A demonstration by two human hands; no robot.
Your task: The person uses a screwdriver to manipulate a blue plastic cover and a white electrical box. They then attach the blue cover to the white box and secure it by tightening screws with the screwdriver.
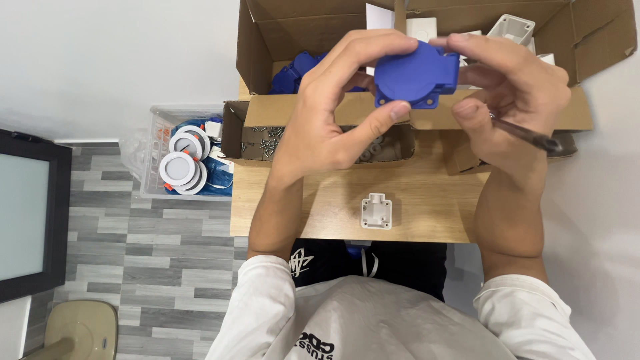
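Viewer: white long sleeves [280, 313] and dark trousers at the lower edge, seen from above.
Tabletop [427, 213]: small wooden surface, bare at its near edge.
White housing [377, 211]: small square plastic part, lying alone on the tabletop, well apart from both hands.
Screw box [257, 130]: low open cardboard box holding loose metal screws, partly hidden behind the left hand.
Left hand [323, 117]: raised above the screw box; thumb and fingers [360, 50] clamped on the left and upper edges of the blue socket cover.
Blue socket cover [415, 75]: round-faced blue plastic piece, held in the air between the 2 hands, above the far edge of the tabletop.
Right hand [517, 100]: fingers pressed on the right side of the blue socket cover; a dark slim tool [527, 137] tucked in the same hand, its tip pointing right.
Large carton [587, 40]: open cardboard box at the far end, containing more blue parts [293, 73] and white parts [512, 28].
Floor basket [157, 127]: clear crate at left, holding round white lamp fittings [179, 167].
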